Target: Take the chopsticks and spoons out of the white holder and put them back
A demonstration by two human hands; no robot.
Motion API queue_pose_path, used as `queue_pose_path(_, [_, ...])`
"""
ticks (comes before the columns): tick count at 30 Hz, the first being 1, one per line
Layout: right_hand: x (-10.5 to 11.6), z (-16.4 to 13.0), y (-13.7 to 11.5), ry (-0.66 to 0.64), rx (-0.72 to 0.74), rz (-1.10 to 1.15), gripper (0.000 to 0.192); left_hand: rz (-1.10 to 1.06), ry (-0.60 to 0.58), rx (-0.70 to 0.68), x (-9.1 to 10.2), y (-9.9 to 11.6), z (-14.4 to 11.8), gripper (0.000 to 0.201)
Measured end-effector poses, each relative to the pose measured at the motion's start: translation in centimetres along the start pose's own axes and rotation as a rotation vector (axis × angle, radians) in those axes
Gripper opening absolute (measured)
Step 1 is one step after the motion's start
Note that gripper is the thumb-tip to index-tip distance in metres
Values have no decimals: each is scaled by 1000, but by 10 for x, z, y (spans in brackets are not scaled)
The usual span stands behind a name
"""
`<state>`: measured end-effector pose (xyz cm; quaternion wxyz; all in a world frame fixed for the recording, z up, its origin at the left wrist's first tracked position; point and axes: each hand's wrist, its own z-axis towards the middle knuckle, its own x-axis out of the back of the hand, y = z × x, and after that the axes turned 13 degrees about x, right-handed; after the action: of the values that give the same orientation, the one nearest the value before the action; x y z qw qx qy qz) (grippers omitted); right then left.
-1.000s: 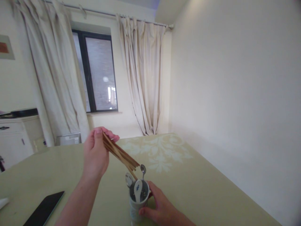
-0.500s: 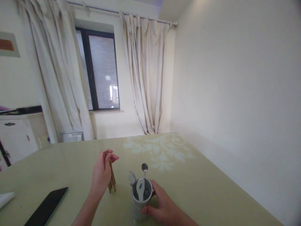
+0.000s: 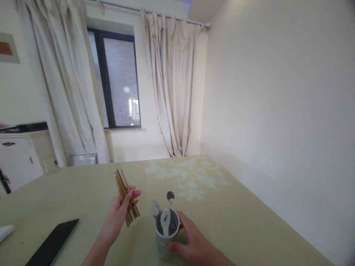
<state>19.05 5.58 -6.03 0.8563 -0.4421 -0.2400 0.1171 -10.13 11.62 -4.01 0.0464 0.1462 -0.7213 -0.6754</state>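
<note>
Far left: white cabinet (image 3: 16,155) against the wall with a dark flat thing on top, framed picture (image 3: 7,48) above it. A white scrap (image 3: 4,232) lies at the table's left edge, and a black phone (image 3: 52,245) lies flat on the table (image 3: 249,229), near the left forearm but not touching it. Behind: dark-framed window (image 3: 118,81) between two pale curtains (image 3: 63,92).

Left hand (image 3: 118,214) is raised above the table, fingers closed around a bundle of brown chopsticks (image 3: 126,197). The bundle is tilted, upper ends leaning away to the left, lower ends poking out below the hand toward the cup. Sticks are clear of the table and apart from the cup, just to its left.

Cup (image 3: 165,242) stands upright on the table near the bottom edge of view, pale outside, dark inside. In it: a white ceramic spoon (image 3: 165,221) with a blue mark, a metal spoon (image 3: 155,209) leaning left, a smaller metal spoon (image 3: 170,197) standing up at the back.

Right hand (image 3: 194,245) wraps the cup from the right side, thumb on the rim area, fingers around the wall low down, holding it on the table.

Right of that: bare green table with a pale floral print (image 3: 191,177) further back, then plain cream wall (image 3: 277,111).
</note>
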Motion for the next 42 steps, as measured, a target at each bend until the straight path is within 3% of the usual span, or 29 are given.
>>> queue_pose_path(6, [0, 0, -2, 2, 14, 7, 70, 15, -52, 77, -3, -11, 1, 83])
queue_pose_path(11, [-2, 0, 1, 42, 29, -81, 70, 24, -211, 284, 5, -13, -4, 64])
queue_pose_path(15, [-3, 0, 6, 95, 29, -159, 72, 122, -157, 353, 11, -22, -2, 56])
queue_pose_path(19, [-1, 0, 10, 86, 39, -181, 70, 357, -127, 259, 13, -39, 13, 48])
queue_pose_path(23, [1, 0, 10, 67, 17, -192, 72, 775, -56, 70, 11, -46, 24, 41])
queue_pose_path(28, [2, -1, 9, 63, 4, -199, 71, 1347, 116, -132, 1, -45, 9, 50])
queue_pose_path(31, [2, -1, 6, 67, 3, -202, 71, 1574, 101, -138, -8, -50, -2, 58])
queue_pose_path(36, [2, 0, 1, 66, -12, -209, 70, 1600, 69, -132, -13, -57, -5, 60])
queue_pose_path(42, [3, -1, 3, 66, -8, -227, 72, 1565, 85, -100, -13, -48, -8, 49])
